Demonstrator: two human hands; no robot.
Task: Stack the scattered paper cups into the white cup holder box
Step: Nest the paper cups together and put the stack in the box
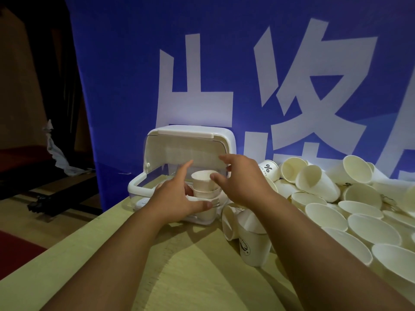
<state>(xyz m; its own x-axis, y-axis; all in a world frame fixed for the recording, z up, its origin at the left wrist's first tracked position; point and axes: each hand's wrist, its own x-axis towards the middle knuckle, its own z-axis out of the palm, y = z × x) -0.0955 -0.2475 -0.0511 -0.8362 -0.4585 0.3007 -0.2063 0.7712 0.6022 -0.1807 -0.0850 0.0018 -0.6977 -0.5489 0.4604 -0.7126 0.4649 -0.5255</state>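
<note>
Head view: the white cup holder box (135,187) sits lid-up on the wooden table (190,265), with a stack of paper cups (203,182) upright inside it. At the box's front, the left hand (173,198) and right hand (242,185) flank the stack, fingers spread apart, right thumb touching the top cup. Loose cups (325,198) lie heaped just right of the box.

Both bare forearms are extended forward and brought close together. The left hand (177,198) is shown from the back, index finger raised and thumb stretched rightward; its other fingers are largely hidden. The right hand (242,180) is spread, with fingers loosely extended and thumb pointed leftward.
</note>
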